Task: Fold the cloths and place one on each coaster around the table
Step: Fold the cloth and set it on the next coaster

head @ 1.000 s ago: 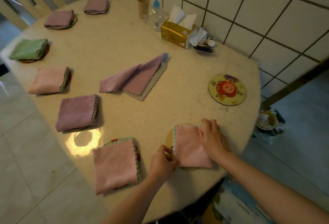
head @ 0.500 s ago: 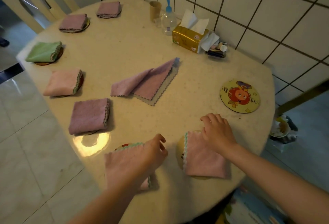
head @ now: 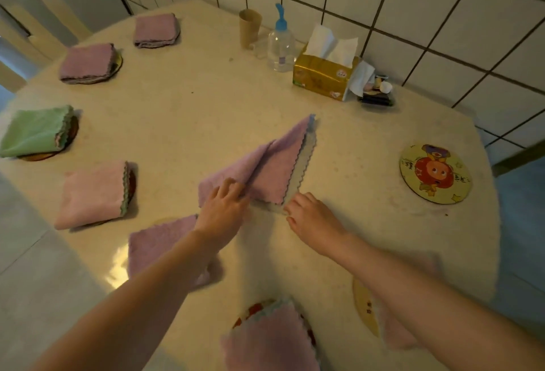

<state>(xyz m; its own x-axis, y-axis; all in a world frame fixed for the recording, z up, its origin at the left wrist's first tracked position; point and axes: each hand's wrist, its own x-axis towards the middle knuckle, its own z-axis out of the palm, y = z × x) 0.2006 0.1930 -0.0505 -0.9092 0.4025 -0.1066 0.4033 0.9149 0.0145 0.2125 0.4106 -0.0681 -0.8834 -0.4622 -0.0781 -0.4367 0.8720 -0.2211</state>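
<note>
left hand (head: 224, 208): fingers curled on the near corner of the purple cloth (head: 262, 170), gripped.
right hand (head: 312, 217): fingertips pinched on the grey cloth (head: 303, 161) beneath.
cloths: lain mid-table (head: 191, 111), left of the bare cartoon coaster (head: 435, 177).
tissue box (head: 324, 75): beyond the coaster, by the wall.

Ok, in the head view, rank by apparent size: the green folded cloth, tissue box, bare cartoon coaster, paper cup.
1-3. green folded cloth, bare cartoon coaster and tissue box: look alike, no ranking.
4. paper cup: smallest, though farthest away, so unsure.
</note>
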